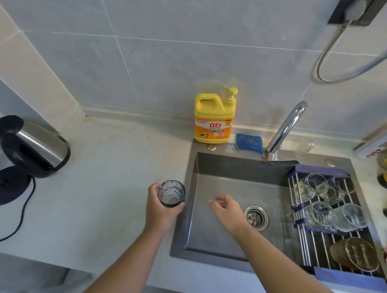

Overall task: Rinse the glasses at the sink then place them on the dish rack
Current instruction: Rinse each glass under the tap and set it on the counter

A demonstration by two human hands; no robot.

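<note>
Dark tinted glass (171, 193) gripped upright in left hand (160, 206), held over table (109, 175) just beside left rim of sink (208, 217). Right hand (228, 210) held over basin, fingers loosely spread, nothing grasped. Dish rack (331, 243) laid across right side of sink; several clear glasses (334, 204) lying on it, amber glass (354, 254) at near end. Faucet (285, 129) seen behind basin. Detergent bottle (214, 118), blue sponge (249, 142) at back edge. Kettle (32, 146) lying tilted off its base at far left.
</note>
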